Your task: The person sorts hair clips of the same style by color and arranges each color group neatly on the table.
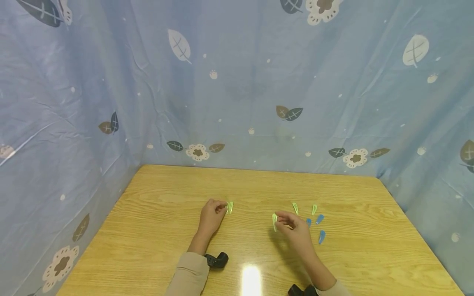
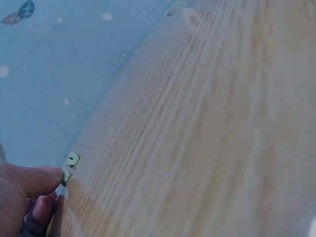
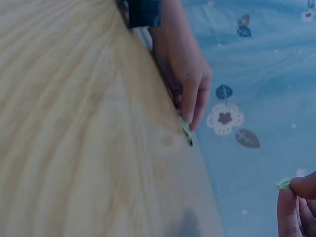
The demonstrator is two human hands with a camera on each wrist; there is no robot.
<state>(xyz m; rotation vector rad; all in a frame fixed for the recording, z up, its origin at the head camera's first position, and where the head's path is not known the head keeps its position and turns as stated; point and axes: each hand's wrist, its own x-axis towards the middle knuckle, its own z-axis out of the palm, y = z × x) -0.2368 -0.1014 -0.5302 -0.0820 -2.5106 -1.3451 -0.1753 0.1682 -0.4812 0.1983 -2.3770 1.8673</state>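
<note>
Two yellow-green snap hair clips lie side by side left of the table's middle. My left hand [image 1: 213, 214] pinches the nearer hair clip [image 2: 66, 177] at its end between thumb and finger. The other green hair clip [image 1: 231, 207] lies just right of it, apart from the fingers. Over the table to the right, my right hand [image 1: 296, 232] holds another green hair clip [image 1: 275, 222] by its side, raised above the wood. In the right wrist view that held clip [image 3: 283, 183] sticks out past the thumb and fingertip.
Beyond the right hand lie two more green hair clips [image 1: 295, 208] and several blue hair clips [image 1: 322, 237], one partly hidden by the fingers. The wooden table [image 1: 166, 197] ends at a blue patterned curtain [image 1: 237, 102] at the back and sides. Black cameras [image 1: 218, 260] sit on both wrists.
</note>
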